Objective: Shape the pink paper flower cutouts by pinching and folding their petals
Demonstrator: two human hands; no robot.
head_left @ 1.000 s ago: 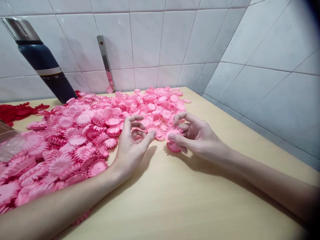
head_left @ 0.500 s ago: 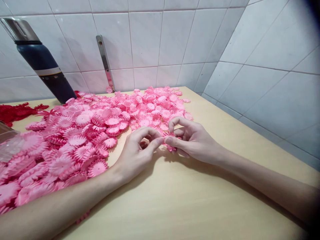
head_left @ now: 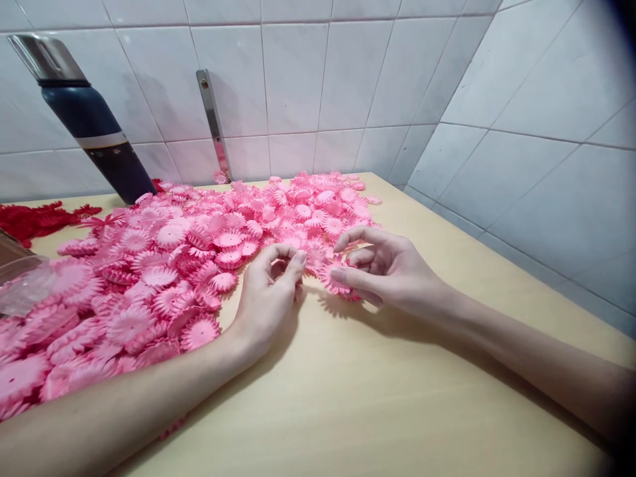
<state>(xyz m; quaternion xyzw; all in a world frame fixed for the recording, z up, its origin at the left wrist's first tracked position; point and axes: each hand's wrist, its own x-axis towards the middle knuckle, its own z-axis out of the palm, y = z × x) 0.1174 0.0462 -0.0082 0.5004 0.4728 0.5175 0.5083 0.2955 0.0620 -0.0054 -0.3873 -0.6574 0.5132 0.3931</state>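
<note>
A pink disc with a fringed, petal-like edge (head_left: 336, 281) is held in my right hand (head_left: 390, 268), pinched under the thumb while the index finger arches above it. To its left, my left hand (head_left: 271, 291) is closed, thumb tip pressed against the curled index finger. Whatever may be between those fingertips is hidden or too small to make out. Both hands hover low over the wooden table (head_left: 348, 397), a gap between them. A large heap of similar pink fringed discs (head_left: 169, 265) spreads behind and to the left of my hands.
A dark blue flask (head_left: 99, 132) with a steel cap stands at the back left. Nearby lie dark red pieces (head_left: 40, 218) and a clear plastic bag (head_left: 27, 285). White tiled walls (head_left: 293, 79) close off the back and right, with a metal strip (head_left: 213, 119) fixed there.
My hands were together at one pink disc; now they are apart. The left hand has drawn back leftward, and the disc stays with my right hand, its fringed face more visible.
</note>
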